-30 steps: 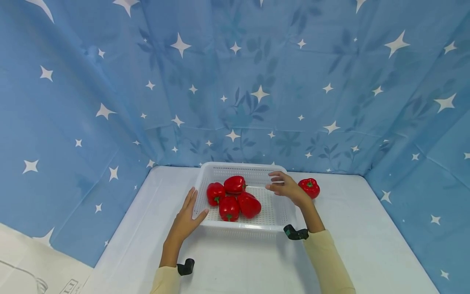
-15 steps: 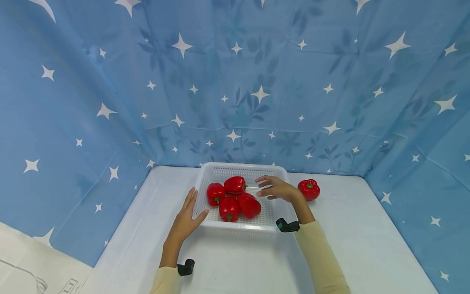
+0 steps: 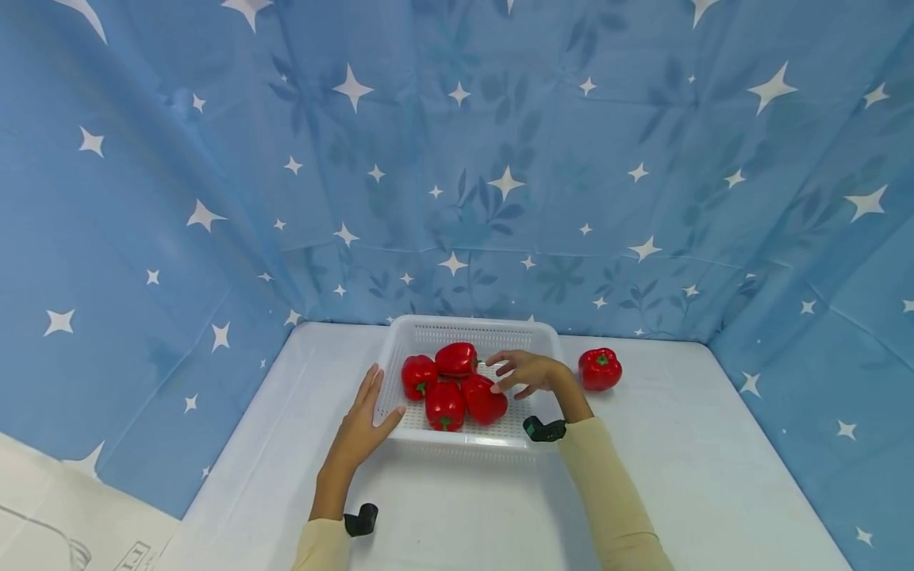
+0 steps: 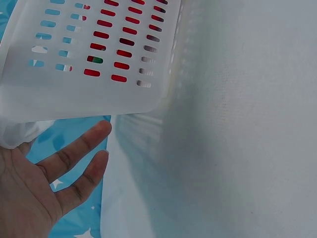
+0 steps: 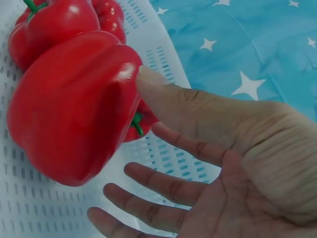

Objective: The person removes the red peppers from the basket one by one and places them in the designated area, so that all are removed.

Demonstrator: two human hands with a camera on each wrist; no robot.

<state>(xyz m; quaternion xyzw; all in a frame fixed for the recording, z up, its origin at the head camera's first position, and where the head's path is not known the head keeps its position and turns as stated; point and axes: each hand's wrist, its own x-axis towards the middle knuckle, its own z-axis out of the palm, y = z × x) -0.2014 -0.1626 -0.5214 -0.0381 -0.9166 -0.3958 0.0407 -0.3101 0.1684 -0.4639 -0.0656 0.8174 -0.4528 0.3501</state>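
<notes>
A white perforated basket [image 3: 471, 438] stands on the table with several red bell peppers in it. My left hand [image 3: 359, 432] rests at the basket's left rim, fingers spread and straight. In the left wrist view two of its fingers [image 4: 81, 145] extend below the basket wall. Over the basket's right half, my right hand [image 3: 531, 371] hovers with loosely bent fingers beside the rightmost bell pepper [image 3: 484, 400]. In the right wrist view the thumb overlaps the edge of that bell pepper [image 5: 74, 109]; I cannot tell whether it touches. The other fingers stand apart from it.
Another red bell pepper [image 3: 600, 369] sits on the white table [image 3: 714, 476] to the right of the basket, outside it. A blue star-patterned curtain [image 3: 457, 159] rises behind the table and along both sides.
My right hand has moved left and slightly towards me, from the basket's right rim to beside the rightmost bell pepper. The left hand and the peppers have stayed put.
</notes>
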